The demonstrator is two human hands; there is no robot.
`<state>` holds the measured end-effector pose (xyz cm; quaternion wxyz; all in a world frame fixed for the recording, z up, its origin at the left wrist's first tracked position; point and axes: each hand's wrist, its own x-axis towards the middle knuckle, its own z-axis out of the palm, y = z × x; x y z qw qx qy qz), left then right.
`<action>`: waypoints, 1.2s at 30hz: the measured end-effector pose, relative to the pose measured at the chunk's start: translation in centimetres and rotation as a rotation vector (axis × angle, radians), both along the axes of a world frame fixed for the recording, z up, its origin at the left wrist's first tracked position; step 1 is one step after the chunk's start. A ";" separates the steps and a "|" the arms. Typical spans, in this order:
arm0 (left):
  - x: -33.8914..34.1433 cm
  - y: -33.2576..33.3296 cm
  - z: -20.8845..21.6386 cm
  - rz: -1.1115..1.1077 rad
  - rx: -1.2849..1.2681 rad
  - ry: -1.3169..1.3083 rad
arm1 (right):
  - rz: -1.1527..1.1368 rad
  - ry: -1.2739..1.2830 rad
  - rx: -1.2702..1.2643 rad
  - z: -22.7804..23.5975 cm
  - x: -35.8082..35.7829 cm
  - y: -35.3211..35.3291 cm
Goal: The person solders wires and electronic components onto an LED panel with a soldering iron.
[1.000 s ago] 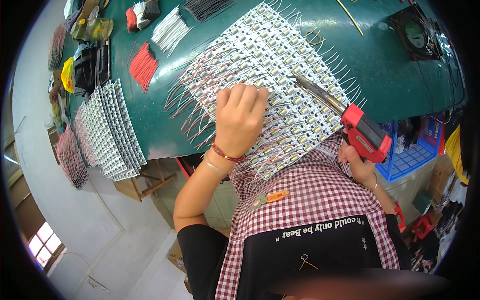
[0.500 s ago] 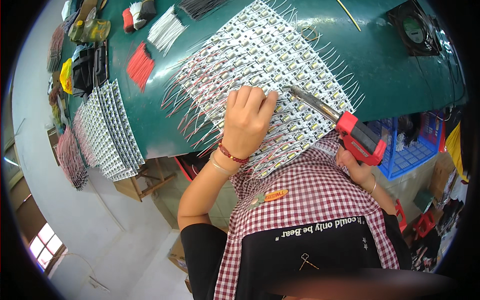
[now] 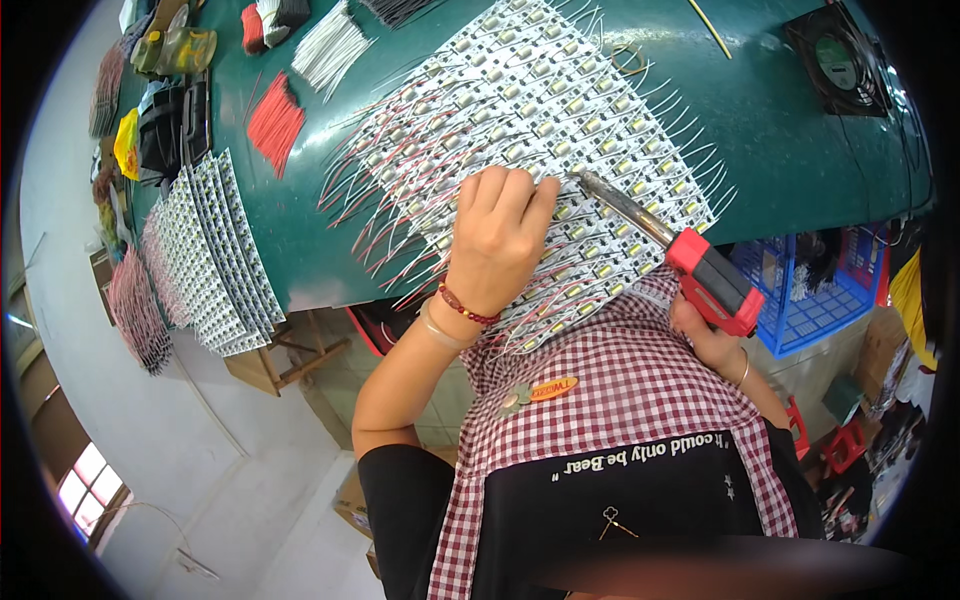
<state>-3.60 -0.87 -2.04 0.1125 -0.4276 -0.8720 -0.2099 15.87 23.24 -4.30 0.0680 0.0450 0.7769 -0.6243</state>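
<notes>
My left hand [image 3: 499, 235] rests over a large sheet of white LED circuit boards [image 3: 555, 110], its fingers bent and pressed together. What they pinch, if anything, is hidden under the fingertips. My right hand [image 3: 708, 335] is wrapped round the grip of a red and black soldering gun [image 3: 712, 282]. The gun's long metal barrel points up and left, and its tip is at the boards just right of my left fingertips. Red and white wires [image 3: 365, 210] fan out from the sheet's left edge, and short white wires stick out along its right edge.
On the green table [image 3: 770, 160] lie red wires [image 3: 276, 124], white wires [image 3: 331, 48] and a small black fan [image 3: 838, 60]. More boards [image 3: 215, 260] stand stacked at the left edge. A blue crate [image 3: 815, 300] sits below the table at right.
The soldering gun has shifted slightly left and down, its tip staying near my left fingertips. My left hand has barely moved. The whole view has shifted a little.
</notes>
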 end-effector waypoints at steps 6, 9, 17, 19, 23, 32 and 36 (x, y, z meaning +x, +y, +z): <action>0.0 0.1 0.0 0.001 -0.008 0.009 | -0.057 -0.023 -0.082 0.0 0.6 -0.1; 0.0 0.1 0.2 0.004 -0.021 0.030 | -0.089 -0.023 -0.100 0.1 0.6 -0.2; 0.0 0.1 0.0 0.007 -0.015 0.048 | 0.036 0.128 0.156 1.1 -1.4 -0.4; 0.0 0.2 0.0 0.005 -0.007 0.052 | 0.031 0.126 0.135 0.6 -1.1 -0.3; 0.0 0.3 0.0 0.007 -0.025 0.063 | -0.012 0.041 0.024 0.2 0.4 0.3; 0.0 0.4 0.2 0.012 -0.038 0.109 | -0.016 -0.015 -0.010 -0.4 1.1 0.6; -0.1 -0.1 0.5 0.041 -0.013 0.064 | -0.154 -0.074 -0.123 -1.1 2.2 0.5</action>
